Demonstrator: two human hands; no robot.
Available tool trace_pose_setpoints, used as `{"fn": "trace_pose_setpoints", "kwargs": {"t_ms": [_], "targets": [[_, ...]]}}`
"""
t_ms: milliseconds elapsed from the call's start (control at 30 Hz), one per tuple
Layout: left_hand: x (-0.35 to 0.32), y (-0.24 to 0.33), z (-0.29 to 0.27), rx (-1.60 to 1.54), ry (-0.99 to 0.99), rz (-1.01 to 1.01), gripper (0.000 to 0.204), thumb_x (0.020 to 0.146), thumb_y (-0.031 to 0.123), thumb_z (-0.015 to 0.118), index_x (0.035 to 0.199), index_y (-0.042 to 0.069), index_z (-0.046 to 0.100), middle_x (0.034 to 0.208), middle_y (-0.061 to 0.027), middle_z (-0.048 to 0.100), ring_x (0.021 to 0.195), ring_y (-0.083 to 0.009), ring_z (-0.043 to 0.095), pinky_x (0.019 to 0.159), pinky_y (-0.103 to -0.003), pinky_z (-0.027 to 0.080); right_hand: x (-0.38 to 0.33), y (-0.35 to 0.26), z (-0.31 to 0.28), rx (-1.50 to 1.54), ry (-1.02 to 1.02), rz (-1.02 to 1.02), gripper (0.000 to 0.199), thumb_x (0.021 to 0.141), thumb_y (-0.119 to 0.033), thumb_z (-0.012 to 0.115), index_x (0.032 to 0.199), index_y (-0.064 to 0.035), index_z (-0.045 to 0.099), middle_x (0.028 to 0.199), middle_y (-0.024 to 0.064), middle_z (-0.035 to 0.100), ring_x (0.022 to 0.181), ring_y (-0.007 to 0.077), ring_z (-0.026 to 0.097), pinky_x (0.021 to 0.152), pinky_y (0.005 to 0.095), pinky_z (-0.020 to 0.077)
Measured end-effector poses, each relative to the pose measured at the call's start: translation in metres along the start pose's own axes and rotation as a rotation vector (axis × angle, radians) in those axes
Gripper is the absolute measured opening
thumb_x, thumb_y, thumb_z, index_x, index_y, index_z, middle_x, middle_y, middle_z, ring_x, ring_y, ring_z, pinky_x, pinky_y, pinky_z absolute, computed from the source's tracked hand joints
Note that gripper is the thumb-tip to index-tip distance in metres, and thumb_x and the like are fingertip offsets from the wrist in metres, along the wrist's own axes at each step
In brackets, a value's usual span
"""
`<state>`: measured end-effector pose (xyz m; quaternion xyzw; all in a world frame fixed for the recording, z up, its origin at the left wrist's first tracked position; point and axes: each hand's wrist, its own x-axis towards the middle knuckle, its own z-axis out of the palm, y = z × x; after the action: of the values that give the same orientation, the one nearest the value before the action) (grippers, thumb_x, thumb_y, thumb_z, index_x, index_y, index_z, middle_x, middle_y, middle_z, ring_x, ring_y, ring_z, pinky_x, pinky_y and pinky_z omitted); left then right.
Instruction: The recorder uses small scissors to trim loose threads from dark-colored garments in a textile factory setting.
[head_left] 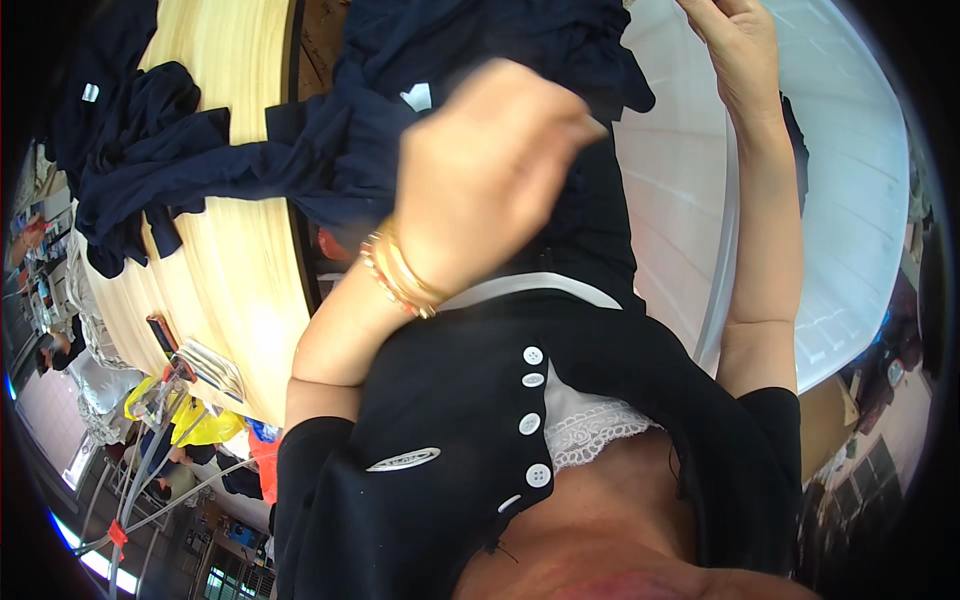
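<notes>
Nearest the camera, filling the lower middle of the frame, is the person's own black top (440,440) with a row of white buttons and a strip of white lace at the opening. Just above it the left hand (490,165) sits blurred at the centre of the frame, gold bangles (400,275) on the wrist; its fingers look curled into the dark navy garment (340,150), though the blur makes it impossible to tell whether they actually grip the cloth. The right hand (735,50) reaches toward the upper right of the frame, fingers together at the garment's upper edge, apparently pinching it so that the fabric hangs stretched between the two hands. The rest of the garment trails leftward onto the pale wooden bench (240,270), where more dark navy clothes (130,150) lie heaped in the upper left. A white panelled surface (850,180) curves along the right side.
</notes>
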<state>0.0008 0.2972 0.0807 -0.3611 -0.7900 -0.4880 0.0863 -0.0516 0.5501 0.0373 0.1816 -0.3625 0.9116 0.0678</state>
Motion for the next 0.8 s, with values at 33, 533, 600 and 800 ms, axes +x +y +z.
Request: {"fn": "trace_pose_setpoints", "kwargs": {"t_ms": [33,533,600,800], "targets": [[-0.006,0.015,0.012,-0.110,-0.062,-0.038,0.013,0.075,-0.001,0.072,0.085,0.003,0.066,0.077,-0.0100,0.063,0.068,-0.0260,0.062,0.061,-0.030,0.050,-0.001,-0.015,0.017,-0.554,0.135,0.055,0.021,0.090,-0.009,0.067,0.108,-0.0006,0.067,0.091,-0.0023,0.064,0.082,0.0053,0.056,0.075,0.0207,0.0443],[-0.027,-0.054,0.028,0.330,-0.387,-0.032,0.022,0.080,0.004,0.063,0.102,0.009,0.068,0.092,-0.0092,0.068,0.085,-0.0294,0.064,0.074,-0.037,0.052,0.000,-0.020,0.025,-1.131,0.032,0.183,0.022,0.090,-0.013,0.066,0.108,0.0005,0.066,0.087,0.0006,0.064,0.077,0.0072,0.057,0.070,0.0219,0.0462],[-0.023,-0.080,0.011,0.600,-0.521,-0.099,0.030,0.080,0.008,0.065,0.110,0.010,0.068,0.106,-0.0075,0.067,0.097,-0.0287,0.062,0.082,-0.039,0.050,-0.003,-0.019,0.027,-1.167,0.038,0.197,0.022,0.090,-0.013,0.067,0.107,0.0009,0.066,0.086,0.0006,0.064,0.076,0.0071,0.057,0.068,0.0217,0.0464],[-0.027,-0.107,0.015,0.633,-0.918,-0.260,0.028,0.081,0.010,0.064,0.108,0.010,0.069,0.104,-0.0095,0.068,0.099,-0.0271,0.062,0.087,-0.042,0.046,-0.004,-0.014,0.037,-1.198,0.046,0.362,0.023,0.087,-0.012,0.069,0.105,0.0020,0.067,0.081,-0.0010,0.063,0.069,0.0050,0.055,0.061,0.0196,0.0454]]}}
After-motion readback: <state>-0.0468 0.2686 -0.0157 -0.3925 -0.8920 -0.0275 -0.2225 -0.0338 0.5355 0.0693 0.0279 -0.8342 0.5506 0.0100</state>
